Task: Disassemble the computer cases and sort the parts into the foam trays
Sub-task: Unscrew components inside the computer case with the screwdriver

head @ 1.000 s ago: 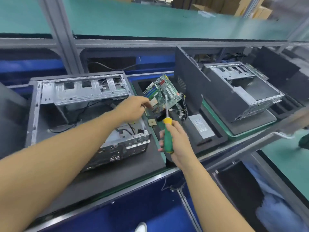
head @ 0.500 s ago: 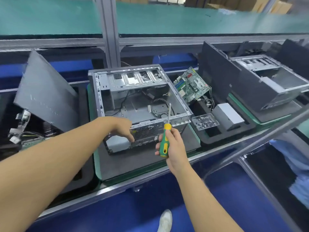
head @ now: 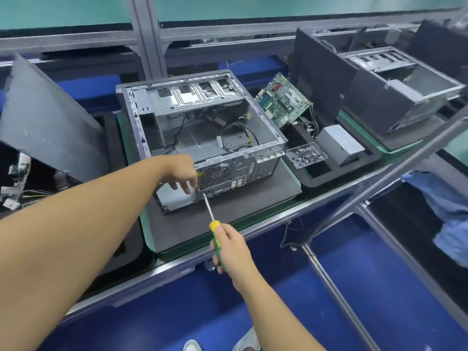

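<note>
Both hands are at the rear panel of the open computer case, which lies before the person on a foam pad. The right hand grips the screwdriver, whose shaft points away and leftward to the panel's lower edge, just under the bent fingers of the left hand. Whether these pinch anything is unclear.

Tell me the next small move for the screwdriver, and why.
Probably seat the tip and turn it to loosen a fastener. The right hand grips the screwdriver, its tip meets the rear panel of the computer case just below the fan grille, and the left hand hangs beside it.
</note>
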A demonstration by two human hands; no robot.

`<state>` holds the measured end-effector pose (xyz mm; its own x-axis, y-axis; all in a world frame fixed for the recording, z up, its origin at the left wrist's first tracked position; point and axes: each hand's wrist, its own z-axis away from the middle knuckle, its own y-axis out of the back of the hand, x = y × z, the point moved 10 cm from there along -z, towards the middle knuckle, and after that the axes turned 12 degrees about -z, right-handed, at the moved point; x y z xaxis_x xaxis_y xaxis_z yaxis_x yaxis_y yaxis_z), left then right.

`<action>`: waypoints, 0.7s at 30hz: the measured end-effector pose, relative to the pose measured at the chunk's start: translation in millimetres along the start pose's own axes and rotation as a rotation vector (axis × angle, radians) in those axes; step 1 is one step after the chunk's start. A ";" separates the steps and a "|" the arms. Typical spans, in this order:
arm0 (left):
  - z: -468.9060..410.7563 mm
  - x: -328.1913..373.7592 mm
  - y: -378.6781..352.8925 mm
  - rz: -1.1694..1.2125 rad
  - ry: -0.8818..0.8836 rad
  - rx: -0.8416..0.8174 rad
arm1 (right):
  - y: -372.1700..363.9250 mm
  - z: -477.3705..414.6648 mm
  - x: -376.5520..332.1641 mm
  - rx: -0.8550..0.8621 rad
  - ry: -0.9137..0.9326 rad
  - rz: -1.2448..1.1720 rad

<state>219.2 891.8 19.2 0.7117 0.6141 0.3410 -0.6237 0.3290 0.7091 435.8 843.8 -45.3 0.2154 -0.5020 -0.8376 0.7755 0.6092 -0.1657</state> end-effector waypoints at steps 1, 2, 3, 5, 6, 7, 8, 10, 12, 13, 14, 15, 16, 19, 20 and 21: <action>0.0 0.1 -1.6 0.013 0.001 -0.004 | -2.5 -0.9 1.2 0.005 0.002 0.009; -0.2 0.3 -2.2 0.018 0.002 -0.004 | -4.2 -2.3 0.7 0.013 0.007 0.009; -0.2 0.6 -2.0 0.014 0.003 -0.001 | -5.3 -4.6 -0.7 0.022 0.011 0.008; 0.7 -0.1 -0.8 -0.005 0.014 0.006 | -6.4 -10.1 -3.5 0.040 0.015 0.018; 1.9 -0.4 0.3 -0.012 0.020 0.014 | -6.6 -13.2 -4.4 0.049 0.015 0.021; 2.6 -0.8 1.2 -0.015 0.024 0.022 | -6.7 -16.2 -5.0 0.058 0.013 0.020; 2.8 -0.9 1.7 -0.015 0.025 0.029 | -7.2 -19.0 -4.9 0.065 0.010 0.021; 2.7 -0.2 1.5 -0.011 0.018 0.029 | -8.2 -22.7 -2.4 0.069 -0.002 0.013; 1.1 0.0 0.6 -0.006 0.011 0.024 | -7.8 -23.8 -0.1 0.070 0.005 -0.003; -0.1 -0.9 0.4 -0.005 0.013 0.024 | -7.2 -24.0 -0.1 0.071 0.020 0.008; -0.9 -2.4 0.5 -0.008 0.017 0.026 | -6.9 -24.4 -1.0 0.074 0.041 0.046; -1.5 -4.0 0.4 -0.013 0.023 0.027 | -6.9 -24.7 -2.7 0.079 0.064 0.101; -1.9 -5.0 0.3 -0.018 0.027 0.025 | -6.8 -24.7 -4.7 0.090 0.086 0.161; -3.2 -5.2 0.4 -0.019 0.028 0.024 | -5.7 -23.8 -10.7 0.155 0.146 0.322; -4.0 -5.5 0.2 -0.016 0.029 0.024 | -6.0 -23.1 -11.3 0.175 0.157 0.355; -4.6 -5.5 0.2 -0.011 0.029 0.025 | -7.1 -22.9 -10.6 0.183 0.160 0.358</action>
<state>213.6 891.8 14.6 0.7086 0.6314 0.3150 -0.6073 0.3184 0.7279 414.4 858.8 -47.1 0.4062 -0.1686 -0.8981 0.7641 0.6016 0.2326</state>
